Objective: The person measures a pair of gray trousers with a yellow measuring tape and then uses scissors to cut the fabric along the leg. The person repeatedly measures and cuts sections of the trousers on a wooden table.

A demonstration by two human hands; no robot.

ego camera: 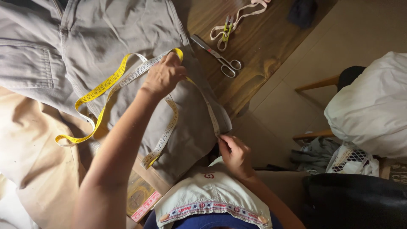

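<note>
Grey trousers [106, 38] lie spread over a wooden table [254, 55]. A yellow and white measuring tape [127, 78] runs across them in loops. My left hand [164, 75] presses the tape down on the trouser fabric near the upper edge of the leg. My right hand [234, 154] pinches the tape's other end at the trouser hem, by the table's near edge. Between both hands the tape is stretched along the leg. A pale cap brim [212, 197] shows at the bottom.
Metal scissors [217, 56] lie on the table beyond the trousers, next to a beige strap with a small yellow-green snip [229, 27]. Beige cloth [29, 161] lies at left. A wooden chair with a white bundle [373, 106] stands at right on the tiled floor.
</note>
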